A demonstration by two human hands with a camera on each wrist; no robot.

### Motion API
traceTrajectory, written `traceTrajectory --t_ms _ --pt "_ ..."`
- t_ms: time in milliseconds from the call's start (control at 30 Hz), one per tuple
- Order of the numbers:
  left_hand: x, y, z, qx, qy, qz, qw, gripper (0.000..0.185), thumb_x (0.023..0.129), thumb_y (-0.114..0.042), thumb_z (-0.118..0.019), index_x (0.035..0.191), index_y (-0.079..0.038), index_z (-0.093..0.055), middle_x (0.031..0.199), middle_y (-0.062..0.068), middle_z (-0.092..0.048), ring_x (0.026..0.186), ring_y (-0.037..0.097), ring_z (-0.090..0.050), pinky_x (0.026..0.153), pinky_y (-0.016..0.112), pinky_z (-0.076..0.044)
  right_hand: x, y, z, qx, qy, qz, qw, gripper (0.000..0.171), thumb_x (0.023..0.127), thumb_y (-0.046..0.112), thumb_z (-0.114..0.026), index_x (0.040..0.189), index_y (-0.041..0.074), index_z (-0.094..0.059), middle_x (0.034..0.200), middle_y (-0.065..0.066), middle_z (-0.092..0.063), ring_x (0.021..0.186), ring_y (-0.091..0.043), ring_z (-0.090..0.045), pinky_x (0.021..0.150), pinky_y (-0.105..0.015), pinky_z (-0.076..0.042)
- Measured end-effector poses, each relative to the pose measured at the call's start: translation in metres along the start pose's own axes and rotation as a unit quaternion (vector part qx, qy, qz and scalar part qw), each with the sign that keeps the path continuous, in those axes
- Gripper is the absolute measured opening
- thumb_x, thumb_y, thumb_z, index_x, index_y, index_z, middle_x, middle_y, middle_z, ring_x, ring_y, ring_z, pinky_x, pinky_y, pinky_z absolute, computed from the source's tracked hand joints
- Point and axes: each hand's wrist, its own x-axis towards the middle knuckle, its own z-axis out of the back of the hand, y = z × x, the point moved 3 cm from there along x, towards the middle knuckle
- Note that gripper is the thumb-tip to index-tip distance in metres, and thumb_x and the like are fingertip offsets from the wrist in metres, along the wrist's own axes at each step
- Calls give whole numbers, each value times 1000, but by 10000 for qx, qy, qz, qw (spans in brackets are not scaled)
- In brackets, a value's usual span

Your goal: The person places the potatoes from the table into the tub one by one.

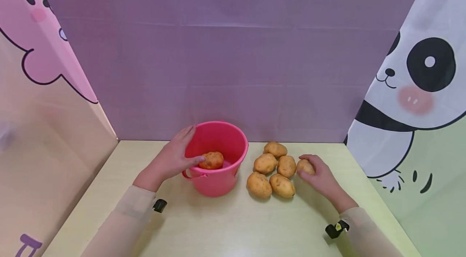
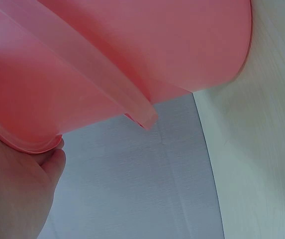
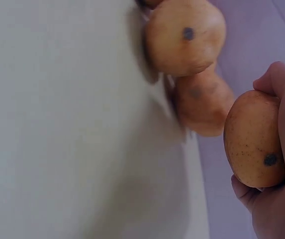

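Pale table (image 1: 225, 224), purple backdrop. Right hand (image 1: 322, 178) curls its fingers round a potato (image 1: 305, 166) just right of the potato pile (image 1: 271, 170); firm, lumpy, best gripped round its middle. Left hand (image 1: 174, 156), fingers fairly straight, rests on the pink bucket (image 1: 218, 180) rim left of the pile; one potato inside (image 1: 211, 160).

Left hand (image 1: 174, 157) flat, fingers straight — right hand (image 1: 320, 176) curled, gripping.

The head view looks forward and down over the desk (image 1: 225, 224). Each wrist view sits very close: left against the pink bucket (image 2: 132, 55), right beside the potatoes (image 3: 184, 35).
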Motion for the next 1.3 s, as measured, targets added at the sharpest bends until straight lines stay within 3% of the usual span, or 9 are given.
traceTrajectory --t_ms 267,667,933,1300 --pt "0 0 0 40 7 -9 10000 122 87 -45 -93 177 -8 -20 181 19 -22 163 49 -25 98 67 -61 19 14 6 73 -3 279 9996 43 97 11 -79 138 5 -68 122 -14 -67 96 -23 -62 75 -29 -55" --pt "5 3 3 33 30 -36 10000 122 86 -45 -93 177 -8 -21 181 20 -23 163 49 -25 98 67 -61 50 47 2 17 185 690 9974 44 98 14 -78 139 4 -68 132 -16 -69 108 -28 -65 82 -34 -59" --pt "8 5 4 89 48 -50 9999 121 87 -46 -92 177 -8 -20 181 19 -22 163 49 -24 99 68 -60 67 75 -8 113 346 933 9950 45 97 12 -79 140 5 -68 138 -15 -67 121 -32 -64 96 -49 -57" --pt "9 7 2 80 47 -108 9999 120 88 -46 -91 177 -8 -20 182 19 -21 163 48 -24 100 68 -59 88 111 -14 54 561 1201 9912 45 96 18 -79 139 10 -69 131 -8 -67 107 -27 -63 86 -45 -57"
